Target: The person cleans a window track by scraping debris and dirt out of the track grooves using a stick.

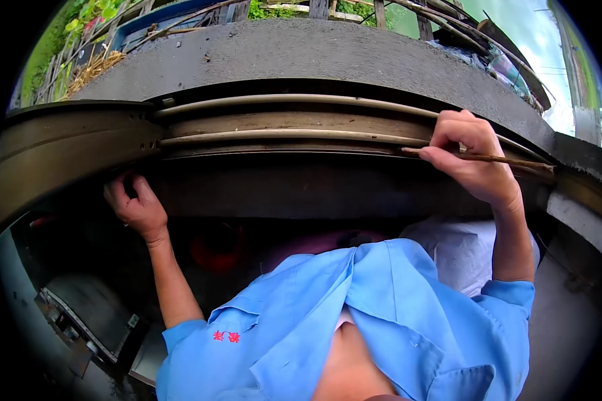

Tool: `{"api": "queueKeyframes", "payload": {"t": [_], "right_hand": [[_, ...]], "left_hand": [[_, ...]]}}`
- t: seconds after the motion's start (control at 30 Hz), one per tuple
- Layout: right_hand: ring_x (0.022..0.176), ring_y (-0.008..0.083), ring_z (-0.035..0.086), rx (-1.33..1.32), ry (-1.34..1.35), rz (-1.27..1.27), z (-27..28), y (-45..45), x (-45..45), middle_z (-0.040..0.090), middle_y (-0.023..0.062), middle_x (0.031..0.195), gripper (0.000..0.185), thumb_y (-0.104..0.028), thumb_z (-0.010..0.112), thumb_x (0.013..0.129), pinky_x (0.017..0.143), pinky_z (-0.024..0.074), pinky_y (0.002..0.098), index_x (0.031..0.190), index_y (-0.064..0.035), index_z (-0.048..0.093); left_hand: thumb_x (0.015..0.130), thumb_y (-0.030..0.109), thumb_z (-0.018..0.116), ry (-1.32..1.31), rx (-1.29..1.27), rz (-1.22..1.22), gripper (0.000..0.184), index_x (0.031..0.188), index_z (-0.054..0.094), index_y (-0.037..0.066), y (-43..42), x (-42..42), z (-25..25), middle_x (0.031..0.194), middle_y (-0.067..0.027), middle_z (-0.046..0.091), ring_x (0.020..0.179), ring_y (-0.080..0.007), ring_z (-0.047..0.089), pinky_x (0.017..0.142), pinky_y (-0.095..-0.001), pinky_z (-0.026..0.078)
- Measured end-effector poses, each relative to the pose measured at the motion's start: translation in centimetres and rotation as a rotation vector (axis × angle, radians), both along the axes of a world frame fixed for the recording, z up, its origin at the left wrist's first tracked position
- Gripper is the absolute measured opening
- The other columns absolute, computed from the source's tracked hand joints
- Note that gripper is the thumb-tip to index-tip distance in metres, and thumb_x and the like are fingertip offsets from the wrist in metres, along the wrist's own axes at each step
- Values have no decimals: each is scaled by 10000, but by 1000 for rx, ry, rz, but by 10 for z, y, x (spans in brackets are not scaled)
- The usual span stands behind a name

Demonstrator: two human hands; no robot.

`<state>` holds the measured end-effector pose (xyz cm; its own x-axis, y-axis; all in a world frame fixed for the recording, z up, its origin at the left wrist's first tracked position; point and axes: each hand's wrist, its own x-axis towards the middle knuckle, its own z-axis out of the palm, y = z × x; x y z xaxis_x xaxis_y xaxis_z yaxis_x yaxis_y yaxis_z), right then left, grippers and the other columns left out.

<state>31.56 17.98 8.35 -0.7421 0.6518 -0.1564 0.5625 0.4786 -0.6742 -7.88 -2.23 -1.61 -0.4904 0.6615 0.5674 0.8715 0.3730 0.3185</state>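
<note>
A thin brown stick (508, 160) is pinched in my right hand (467, 150), over the right part of a metal window track (301, 123). The stick lies nearly level, its thin tip pointing left beside the lower rail. Below the left end of the track is my left hand (137, 204), its fingers bent, with thumb and forefinger apart and nothing visible between them. Small dark specks of dirt lie in the channel between the two pale rails.
Beyond the track runs a grey concrete ledge (301, 50), with a wooden fence and plastic sheeting (508, 70) behind it. A brown frame (67, 147) stands at the left. White bags (451, 250) and a red container (217, 247) are below.
</note>
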Motion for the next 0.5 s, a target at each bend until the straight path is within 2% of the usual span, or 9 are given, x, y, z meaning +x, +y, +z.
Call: {"api": "queueKeyframes", "payload": {"t": [0.1, 0.2, 0.27, 0.4, 0.47, 0.5], "right_hand": [[588, 182, 460, 62, 45, 24, -4, 0, -18, 502, 37, 612, 204, -88, 688, 684, 599, 336, 304, 599, -52, 505], [604, 191, 457, 151, 266, 171, -22, -15, -62, 488, 28, 627, 191, -98, 692, 690, 607, 332, 307, 630, -70, 513], [607, 208, 474, 169, 250, 179, -20, -13, -58, 488, 35, 629, 198, -106, 684, 684, 601, 334, 317, 631, -70, 497], [579, 233, 460, 233, 28, 107, 2, -4, -13, 461, 46, 602, 223, -99, 685, 644, 577, 321, 331, 611, -68, 467], [574, 234, 450, 217, 89, 84, -2, -7, -8, 447, 50, 586, 237, -90, 696, 628, 578, 326, 332, 597, -67, 461], [574, 235, 448, 256, 113, 119, -3, -9, -17, 447, 52, 591, 238, -86, 697, 627, 575, 328, 332, 601, -68, 461]], "left_hand": [[790, 31, 544, -38, 6, -4, 104, 886, 583, 17, 1, 2, 1, 874, -106, 575, 834, -286, 520, 754, -365, 414], [793, 27, 543, -52, 29, 1, 105, 889, 583, 11, 1, 0, 3, 876, -113, 577, 839, -283, 523, 754, -362, 415], [807, 37, 536, 18, 3, -43, 123, 916, 587, 7, 0, -3, 3, 879, -108, 573, 820, -247, 531, 754, -326, 418], [799, 27, 532, -60, 44, 1, 137, 923, 584, 2, -3, 0, -1, 889, -114, 572, 836, -250, 529, 774, -334, 415], [785, 17, 533, 14, 48, -22, 150, 926, 581, 3, -4, -2, -1, 893, -108, 571, 838, -248, 529, 776, -338, 415], [767, 24, 538, -14, 45, -1, 163, 924, 579, 9, -5, 0, 0, 898, -120, 569, 862, -277, 522, 784, -359, 409]]}}
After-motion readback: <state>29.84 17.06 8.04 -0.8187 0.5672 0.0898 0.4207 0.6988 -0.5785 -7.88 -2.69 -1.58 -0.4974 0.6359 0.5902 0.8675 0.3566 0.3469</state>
